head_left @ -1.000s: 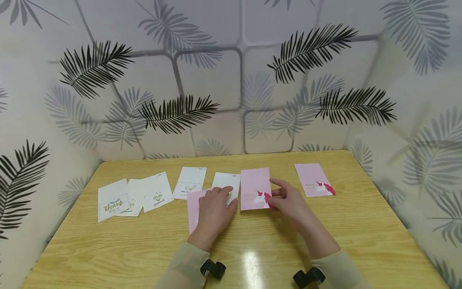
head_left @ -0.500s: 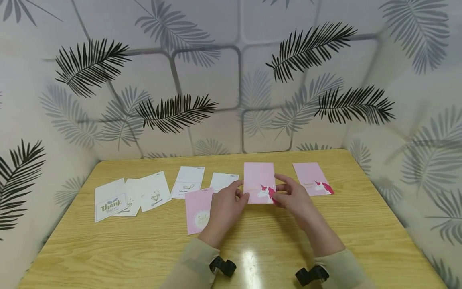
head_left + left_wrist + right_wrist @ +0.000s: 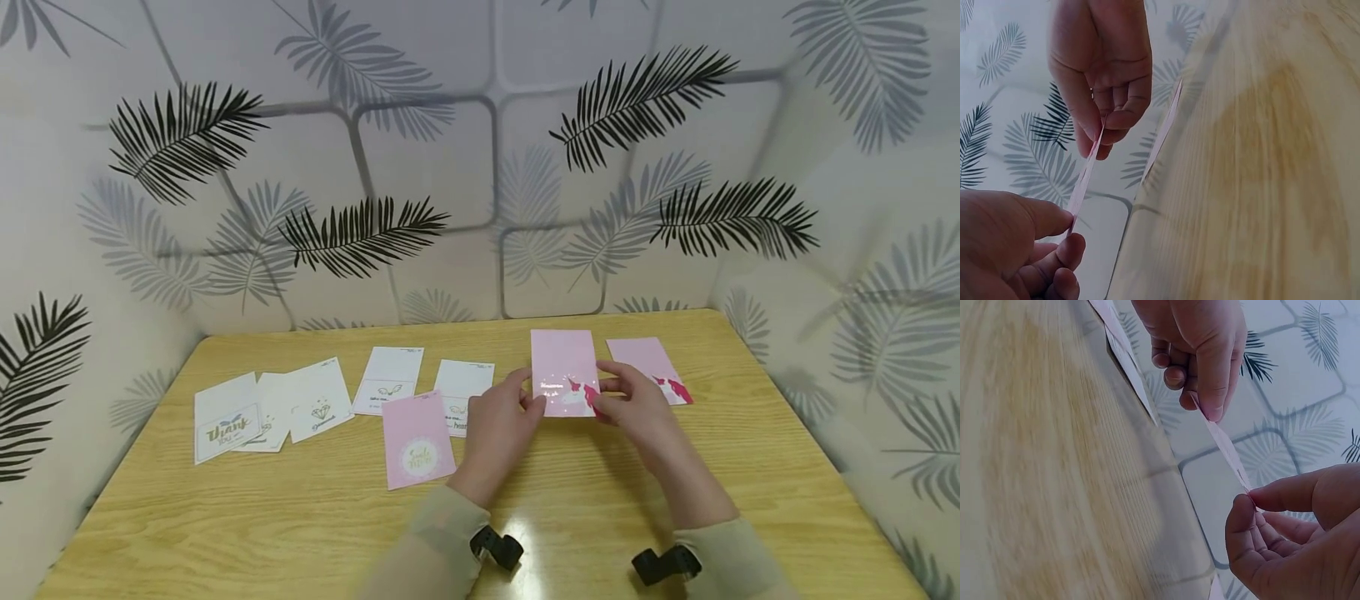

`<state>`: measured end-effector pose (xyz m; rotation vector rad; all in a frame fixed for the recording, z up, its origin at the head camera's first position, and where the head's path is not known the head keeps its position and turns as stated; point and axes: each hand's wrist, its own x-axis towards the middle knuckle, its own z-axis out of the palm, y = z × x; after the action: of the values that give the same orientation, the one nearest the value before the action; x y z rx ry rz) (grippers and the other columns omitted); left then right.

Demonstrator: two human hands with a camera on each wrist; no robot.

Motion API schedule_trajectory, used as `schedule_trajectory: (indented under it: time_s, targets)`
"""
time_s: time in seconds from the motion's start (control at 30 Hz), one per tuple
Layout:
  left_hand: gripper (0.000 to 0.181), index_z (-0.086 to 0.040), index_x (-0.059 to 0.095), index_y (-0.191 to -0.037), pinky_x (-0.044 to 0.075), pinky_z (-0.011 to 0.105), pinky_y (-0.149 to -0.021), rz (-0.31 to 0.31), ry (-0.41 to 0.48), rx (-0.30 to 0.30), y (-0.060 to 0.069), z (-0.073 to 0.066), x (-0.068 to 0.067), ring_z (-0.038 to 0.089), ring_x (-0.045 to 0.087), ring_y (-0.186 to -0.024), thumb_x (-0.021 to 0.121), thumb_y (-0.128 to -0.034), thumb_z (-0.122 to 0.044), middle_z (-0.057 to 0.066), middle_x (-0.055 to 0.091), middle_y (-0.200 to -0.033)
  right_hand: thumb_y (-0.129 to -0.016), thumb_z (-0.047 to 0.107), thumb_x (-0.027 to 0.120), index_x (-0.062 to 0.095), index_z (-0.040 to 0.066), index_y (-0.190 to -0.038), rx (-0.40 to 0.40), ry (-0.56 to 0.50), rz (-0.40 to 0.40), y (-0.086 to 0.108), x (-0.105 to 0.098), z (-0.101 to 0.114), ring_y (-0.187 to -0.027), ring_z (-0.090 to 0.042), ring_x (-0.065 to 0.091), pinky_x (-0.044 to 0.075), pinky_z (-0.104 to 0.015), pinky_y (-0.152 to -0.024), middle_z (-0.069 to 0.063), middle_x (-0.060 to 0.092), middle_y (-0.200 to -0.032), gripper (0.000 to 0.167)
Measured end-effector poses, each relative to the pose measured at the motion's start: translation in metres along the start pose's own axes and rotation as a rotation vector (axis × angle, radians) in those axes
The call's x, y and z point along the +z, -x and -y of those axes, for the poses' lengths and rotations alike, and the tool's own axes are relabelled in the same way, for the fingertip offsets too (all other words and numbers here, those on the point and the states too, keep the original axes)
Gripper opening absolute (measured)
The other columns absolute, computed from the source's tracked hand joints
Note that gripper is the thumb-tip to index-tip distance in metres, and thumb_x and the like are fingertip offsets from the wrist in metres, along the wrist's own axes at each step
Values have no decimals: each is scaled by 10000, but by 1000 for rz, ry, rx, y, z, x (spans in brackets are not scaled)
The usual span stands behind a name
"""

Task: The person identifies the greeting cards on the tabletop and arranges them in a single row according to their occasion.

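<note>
Between my two hands a pink card with a unicorn print (image 3: 564,363) is held up off the table, its printed face toward me. My left hand (image 3: 501,425) pinches its left edge between thumb and fingers. On the opposite edge, my right hand (image 3: 637,408) pinches near the red mane. Both wrist views show the held card (image 3: 1085,178) edge-on and thin, clear of the wood. Just behind the right hand lies a second pink unicorn card (image 3: 645,358), partly covered by the fingers. A pink card with a round white emblem (image 3: 418,440) lies left of my left hand.
White cards with small gold prints lie farther left: a "Thank you" card (image 3: 227,419), a diamond card (image 3: 320,400) and a wings card (image 3: 388,382). Another white card (image 3: 467,379) is partly under the round-emblem card. A leaf-patterned backdrop (image 3: 480,192) rises behind the wooden table (image 3: 300,533).
The unicorn card has been lifted and carried right. My left hand has left the round-emblem card and now grips the unicorn card's left edge; my right hand kept its grip.
</note>
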<state>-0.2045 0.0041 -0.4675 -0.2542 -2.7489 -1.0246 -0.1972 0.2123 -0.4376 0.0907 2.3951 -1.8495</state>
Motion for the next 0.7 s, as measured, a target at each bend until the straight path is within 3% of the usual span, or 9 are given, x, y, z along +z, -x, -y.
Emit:
schedule_trajectory:
  time_s: [0.3,0.43,0.6,0.7]
  targets:
    - [411,-108,722,-1396,524,441,-872,2,14,-36,-10,-16,20,78,590,-675,797,-1024,-265,-124,688,-791,-1051,-8,654,537,-94,-1556,8,73,-72,-11,-18,-10,-1088,-282,671,611,-248,-852,-301,576,-1420,525]
    - [461,-105,697,-1442,546,410,-832,19,12,-66,-13,-21,26,79,582,-666,800,-1026,-276,-125,682,-774,-1032,25,684,598,-81,-1508,-6,186,-87,-13,-24,-13,-1144,-337,681,579,-218,-826,-290,624,-1409,495]
    - [448,-121,700,-1443,519,471,-906,23,-25,-31,-17,-23,35,74,566,-644,795,-1035,-280,-135,651,-727,-1012,52,669,641,-45,-1481,-12,315,-84,-17,-30,-18,-1209,-384,672,540,-249,-831,-262,659,-1431,480]
    - [365,-137,750,-1374,498,438,-838,18,-44,-7,-19,-23,41,68,548,-635,789,-1038,-275,-135,626,-726,-1005,48,665,657,-52,-1459,-17,346,-82,-19,-32,-21,-1207,-388,678,542,-283,-852,-266,673,-1421,464]
